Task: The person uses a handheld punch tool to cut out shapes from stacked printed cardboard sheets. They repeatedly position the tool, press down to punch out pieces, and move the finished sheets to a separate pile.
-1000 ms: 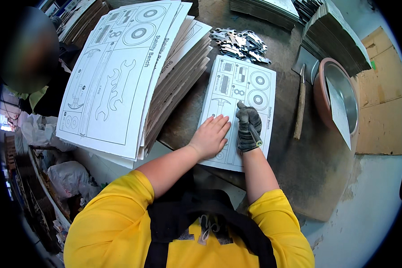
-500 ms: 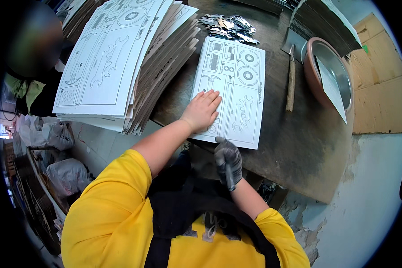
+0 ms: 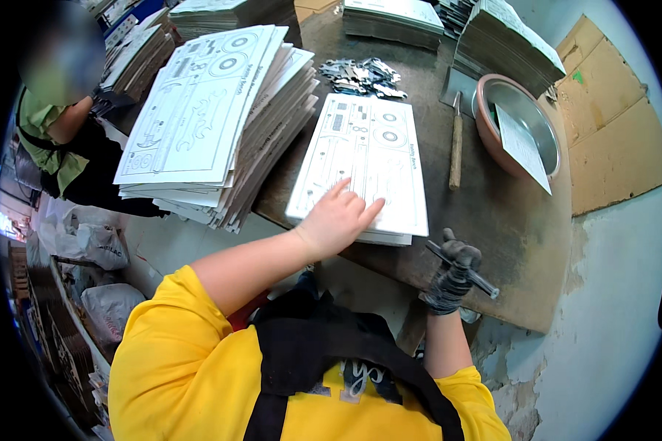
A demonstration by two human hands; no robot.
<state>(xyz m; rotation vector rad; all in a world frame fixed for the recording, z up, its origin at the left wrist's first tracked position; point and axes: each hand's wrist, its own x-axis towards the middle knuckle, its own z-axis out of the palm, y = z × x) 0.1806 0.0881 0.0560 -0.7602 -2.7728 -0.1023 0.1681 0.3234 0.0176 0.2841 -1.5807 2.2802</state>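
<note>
A white printed board [image 3: 375, 158] with line drawings of tools lies near the table's front edge. Another sheet edge shows beneath its lower side, and part of the print is smeared by motion. My bare left hand [image 3: 340, 223] rests on the lower part of the board, fingers spread, holding nothing. To the right, just off the table's front edge, my right hand [image 3: 452, 268] in a dark grey glove is closed round a slim metal rod [image 3: 484, 285]. Several small flat metal wrenches [image 3: 360, 77] lie in a heap beyond the board.
A tall stack of printed boards [image 3: 198, 117] stands left. To the right lie a wooden-handled tool [image 3: 456, 151] and a brown basin [image 3: 485, 121] with a sheet [image 3: 524, 147] across it. More stacks [image 3: 393, 22] stand behind. A person [image 3: 66, 125] is at the far left.
My left hand has slid down and right over the board, its fingers spreading. My right hand has moved right, the rod now lying slantwise. The top board looks shifted over the sheet below.
</note>
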